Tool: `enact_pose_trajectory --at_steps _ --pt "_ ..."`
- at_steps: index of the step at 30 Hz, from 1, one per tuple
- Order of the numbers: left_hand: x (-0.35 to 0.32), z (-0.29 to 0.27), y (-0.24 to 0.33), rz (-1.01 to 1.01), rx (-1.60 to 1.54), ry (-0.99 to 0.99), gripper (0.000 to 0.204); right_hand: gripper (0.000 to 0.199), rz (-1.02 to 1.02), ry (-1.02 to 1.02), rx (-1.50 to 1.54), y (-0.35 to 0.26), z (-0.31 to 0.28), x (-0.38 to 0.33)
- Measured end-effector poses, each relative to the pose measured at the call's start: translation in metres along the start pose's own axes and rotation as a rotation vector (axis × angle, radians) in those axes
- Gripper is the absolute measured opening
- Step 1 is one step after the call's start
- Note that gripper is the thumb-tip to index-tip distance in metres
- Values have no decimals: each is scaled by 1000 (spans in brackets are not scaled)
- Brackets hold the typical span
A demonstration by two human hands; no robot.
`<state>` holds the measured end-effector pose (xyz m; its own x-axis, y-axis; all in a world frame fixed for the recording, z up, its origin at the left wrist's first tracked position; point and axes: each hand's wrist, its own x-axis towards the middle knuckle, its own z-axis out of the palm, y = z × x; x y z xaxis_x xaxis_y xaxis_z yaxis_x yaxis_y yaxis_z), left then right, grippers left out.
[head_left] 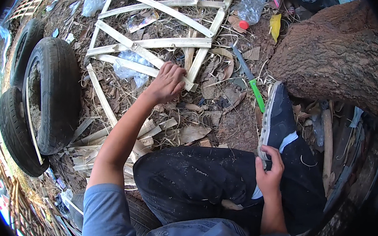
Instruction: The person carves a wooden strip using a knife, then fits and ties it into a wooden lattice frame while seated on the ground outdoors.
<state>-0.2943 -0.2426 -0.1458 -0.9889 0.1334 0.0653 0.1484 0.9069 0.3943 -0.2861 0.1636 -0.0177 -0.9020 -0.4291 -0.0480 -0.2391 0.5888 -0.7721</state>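
On the ground ahead lies a lattice frame [173, 41] of pale, flat bamboo slats, crossed and joined. My left hand [167, 83] reaches out to its near right corner, fingers closed over a slat [187, 84] there; the palm side is hidden. My right hand [270, 173] is beside my dark shoe [282, 110], thumb and forefinger curled at its pale sole edge. Whatever they pinch is too thin to make out, though a fine strand seems to run up along the shoe. A knife with a green handle [257, 96] lies just left of the shoe, blade pointing away.
Worn tyres [58, 97] stand at the left. A thick tree trunk [338, 52] rises at the right. Loose slats [101, 92] and split offcuts [147, 134] litter the ground near my left arm. A clear plastic bottle [251, 6] with a red cap lies beyond the frame.
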Motion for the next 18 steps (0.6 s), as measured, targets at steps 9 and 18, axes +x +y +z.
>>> enact_pose_trajectory --at_steps 9,18 --pt "2 6 2 -129 138 117 54 23 285 429 -565 83 -192 -60" --pt "-41 7 -17 -230 121 165 43 26 623 271 -371 169 -303 -116"
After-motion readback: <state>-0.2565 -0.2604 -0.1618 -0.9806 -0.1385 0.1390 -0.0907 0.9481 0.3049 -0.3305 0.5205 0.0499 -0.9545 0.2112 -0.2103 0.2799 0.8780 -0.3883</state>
